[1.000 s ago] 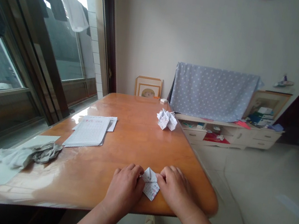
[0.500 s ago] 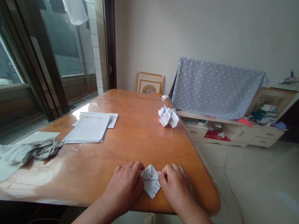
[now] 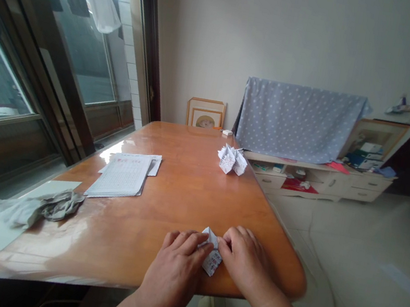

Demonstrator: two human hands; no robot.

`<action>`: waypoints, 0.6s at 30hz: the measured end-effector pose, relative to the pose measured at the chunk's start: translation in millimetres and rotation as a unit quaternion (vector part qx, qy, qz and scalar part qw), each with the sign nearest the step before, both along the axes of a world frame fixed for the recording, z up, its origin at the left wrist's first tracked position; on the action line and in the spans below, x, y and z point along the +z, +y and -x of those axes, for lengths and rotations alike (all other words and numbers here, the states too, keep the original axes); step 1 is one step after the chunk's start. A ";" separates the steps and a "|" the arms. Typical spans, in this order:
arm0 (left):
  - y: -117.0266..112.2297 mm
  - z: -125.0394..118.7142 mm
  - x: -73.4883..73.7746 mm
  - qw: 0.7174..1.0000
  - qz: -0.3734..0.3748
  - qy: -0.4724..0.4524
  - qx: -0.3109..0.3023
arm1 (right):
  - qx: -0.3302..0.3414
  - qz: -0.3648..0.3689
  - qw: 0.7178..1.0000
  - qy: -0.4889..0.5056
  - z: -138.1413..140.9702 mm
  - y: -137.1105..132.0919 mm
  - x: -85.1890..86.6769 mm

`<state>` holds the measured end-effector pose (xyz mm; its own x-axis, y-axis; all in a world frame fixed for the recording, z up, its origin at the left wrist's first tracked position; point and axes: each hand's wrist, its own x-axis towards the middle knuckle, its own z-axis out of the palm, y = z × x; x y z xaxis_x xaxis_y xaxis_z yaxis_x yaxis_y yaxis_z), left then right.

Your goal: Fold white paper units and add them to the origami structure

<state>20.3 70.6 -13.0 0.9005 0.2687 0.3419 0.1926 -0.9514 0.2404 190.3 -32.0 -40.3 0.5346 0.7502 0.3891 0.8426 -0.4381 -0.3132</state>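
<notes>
At lower center, the left hand (image 3: 172,275) and right hand (image 3: 244,258) grasp a folded handwritten paper (image 3: 212,260) from both sides, fingers bent over its edges, pinning it to the wooden table (image 3: 183,187).

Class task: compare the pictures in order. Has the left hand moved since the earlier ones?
Yes: the left hand has shifted rightward, closer to the folded paper, judged against the stack of handwritten sheets on the table.

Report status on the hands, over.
Left hand, right hand on small folded white paper. Stack of ruled white paper sheets off left, apart from hands.
</notes>
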 end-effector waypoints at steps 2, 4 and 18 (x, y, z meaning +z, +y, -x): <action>-3.0 0.5 -0.4 1.000 -0.007 0.009 -0.020 | 0.001 -0.002 1.000 0.001 -0.1 -0.1 -0.1; -4.9 -0.1 -0.5 1.000 -0.011 0.020 -0.019 | 0.000 -0.001 1.000 0.002 -0.6 -0.2 -0.8; -3.4 -0.4 -10.0 0.999 -0.038 0.026 -0.008 | -0.002 0.004 1.000 0.016 -1.5 -0.9 -3.4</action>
<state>20.7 67.3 -23.1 0.9213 0.2296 0.3140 0.1879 -0.9695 0.1576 191.8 -32.9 -43.7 0.5498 0.7509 0.3659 0.8304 -0.4438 -0.3369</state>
